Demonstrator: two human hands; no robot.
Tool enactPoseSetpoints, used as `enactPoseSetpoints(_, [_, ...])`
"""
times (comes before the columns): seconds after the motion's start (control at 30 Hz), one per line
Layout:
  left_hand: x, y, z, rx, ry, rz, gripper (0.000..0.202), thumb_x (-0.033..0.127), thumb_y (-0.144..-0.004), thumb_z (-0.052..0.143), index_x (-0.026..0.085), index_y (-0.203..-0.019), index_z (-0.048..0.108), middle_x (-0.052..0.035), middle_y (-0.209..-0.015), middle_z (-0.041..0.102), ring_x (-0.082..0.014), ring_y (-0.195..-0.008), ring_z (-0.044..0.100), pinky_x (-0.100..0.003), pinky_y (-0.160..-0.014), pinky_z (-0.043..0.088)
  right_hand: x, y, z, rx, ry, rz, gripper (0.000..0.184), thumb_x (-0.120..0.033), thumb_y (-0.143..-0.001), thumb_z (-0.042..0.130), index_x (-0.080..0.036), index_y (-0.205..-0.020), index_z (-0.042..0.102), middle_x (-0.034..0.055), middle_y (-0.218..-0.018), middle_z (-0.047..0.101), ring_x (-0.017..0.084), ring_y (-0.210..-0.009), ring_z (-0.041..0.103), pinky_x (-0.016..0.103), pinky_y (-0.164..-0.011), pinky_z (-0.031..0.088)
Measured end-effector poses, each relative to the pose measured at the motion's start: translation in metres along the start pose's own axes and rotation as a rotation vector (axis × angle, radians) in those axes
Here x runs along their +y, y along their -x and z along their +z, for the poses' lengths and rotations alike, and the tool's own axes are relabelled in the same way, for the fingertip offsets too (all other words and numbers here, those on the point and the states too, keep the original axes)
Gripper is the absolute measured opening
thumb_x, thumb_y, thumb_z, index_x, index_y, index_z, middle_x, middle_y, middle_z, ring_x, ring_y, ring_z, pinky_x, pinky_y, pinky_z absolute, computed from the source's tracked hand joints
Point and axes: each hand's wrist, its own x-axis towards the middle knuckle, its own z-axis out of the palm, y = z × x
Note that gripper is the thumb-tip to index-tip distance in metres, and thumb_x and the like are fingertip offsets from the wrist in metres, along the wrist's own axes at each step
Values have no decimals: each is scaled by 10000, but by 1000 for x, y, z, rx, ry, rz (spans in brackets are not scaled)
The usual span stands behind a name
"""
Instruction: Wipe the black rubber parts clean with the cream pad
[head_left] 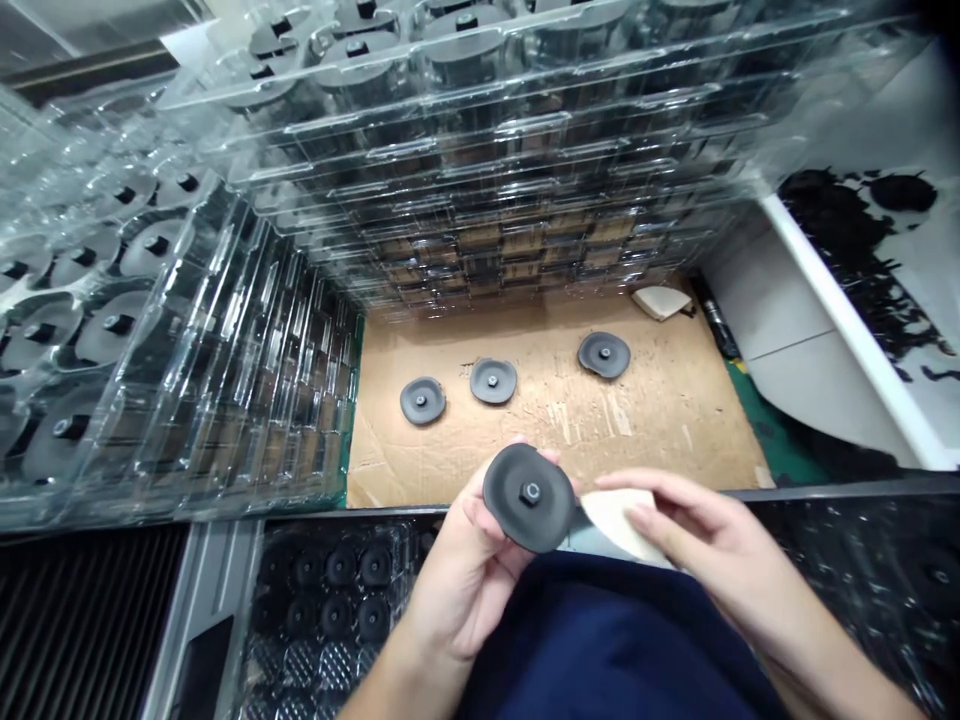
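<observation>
My left hand (pixel 457 570) grips a round black rubber disc (pixel 529 497) with a small metal nut at its centre, held up over the front edge of the bench. My right hand (pixel 705 550) pinches a small pale wedge-shaped tool (pixel 611 518) whose tip touches the disc's right rim. Three more black discs (pixel 422 400) (pixel 493 380) (pixel 604 354) lie flat on the brown cardboard sheet (pixel 660 420) beyond my hands.
Tall stacks of clear plastic trays (pixel 480 150) holding discs wall the back and the left (pixel 150 350). A black tray with round pockets (pixel 330 600) sits below left. Another pale wedge (pixel 661 300) lies at the cardboard's far right. Black trimmings (pixel 855 250) lie on the white surface at right.
</observation>
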Motion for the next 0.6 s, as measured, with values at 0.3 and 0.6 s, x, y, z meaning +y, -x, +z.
enactPoseSetpoints(0.3, [-12, 7, 4, 199, -123, 202, 465, 210, -643, 779, 294, -1080, 644, -7, -1106, 689, -136, -954, 642, -203, -863, 484, -64, -14, 40, -215, 295, -653, 233, -61, -854, 488, -143, -991, 658, 29, -841, 667, 111, -755, 611, 207, -701, 501])
enactPoseSetpoints(0.6, [-8, 10, 8, 166, -95, 73, 518, 164, -560, 820, 279, -1043, 670, -7, -1029, 715, -193, -1018, 631, -284, -939, 469, -60, -9, 30, -266, 215, -673, 224, -56, -862, 500, -132, -1004, 656, 28, -879, 679, 93, -791, 619, 181, -726, 494])
